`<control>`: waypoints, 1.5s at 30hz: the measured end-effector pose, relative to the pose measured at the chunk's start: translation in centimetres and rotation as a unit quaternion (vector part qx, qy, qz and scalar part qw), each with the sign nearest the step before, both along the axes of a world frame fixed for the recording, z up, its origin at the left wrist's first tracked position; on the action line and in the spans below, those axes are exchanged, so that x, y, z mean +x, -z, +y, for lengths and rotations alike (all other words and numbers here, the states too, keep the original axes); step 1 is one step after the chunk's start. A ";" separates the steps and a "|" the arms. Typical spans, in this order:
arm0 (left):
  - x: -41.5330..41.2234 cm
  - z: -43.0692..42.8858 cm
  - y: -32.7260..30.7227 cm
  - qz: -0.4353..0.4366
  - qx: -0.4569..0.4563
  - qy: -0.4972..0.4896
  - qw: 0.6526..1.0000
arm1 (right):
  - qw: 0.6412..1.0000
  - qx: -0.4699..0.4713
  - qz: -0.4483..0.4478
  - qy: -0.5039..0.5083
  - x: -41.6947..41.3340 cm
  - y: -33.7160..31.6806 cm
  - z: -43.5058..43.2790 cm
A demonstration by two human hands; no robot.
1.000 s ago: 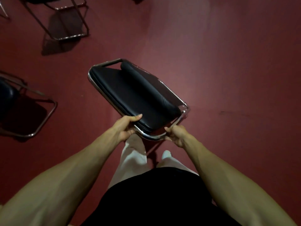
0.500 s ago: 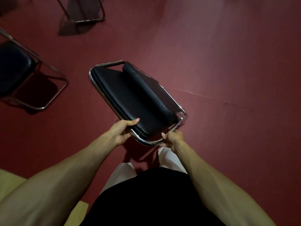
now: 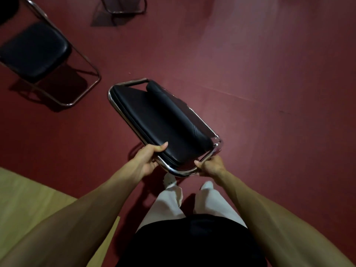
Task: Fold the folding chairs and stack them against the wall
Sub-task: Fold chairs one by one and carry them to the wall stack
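The folded chair (image 3: 159,122), at twelve o'clock, is clasped at its frame by the left hand (image 3: 148,158) and right hand (image 3: 211,166), fingers curled round. Carrying is judged under way; the unseen wall must be reached.

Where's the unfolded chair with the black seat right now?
Head view, upper left: the unfolded chair stands on the floor, left of the folded chair held by the left hand and right hand.
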State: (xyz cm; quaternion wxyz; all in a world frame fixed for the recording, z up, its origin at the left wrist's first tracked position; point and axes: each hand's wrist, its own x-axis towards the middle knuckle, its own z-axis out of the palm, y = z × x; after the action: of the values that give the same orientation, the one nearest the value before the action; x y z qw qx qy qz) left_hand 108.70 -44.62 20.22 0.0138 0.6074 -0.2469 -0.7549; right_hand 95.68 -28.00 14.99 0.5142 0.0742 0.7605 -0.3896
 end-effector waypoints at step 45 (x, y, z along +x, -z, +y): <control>56.6 25.9 -0.3 -0.065 -0.042 -0.114 0.990 | 0.801 0.022 0.217 -0.557 48.7 1.4 16.4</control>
State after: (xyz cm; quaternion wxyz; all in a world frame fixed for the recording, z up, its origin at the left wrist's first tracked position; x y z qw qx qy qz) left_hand 165.35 -18.75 20.56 0.1093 0.6779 -0.2083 -0.6965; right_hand 144.39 -11.55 13.63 0.4626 -0.4376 0.7706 -0.0253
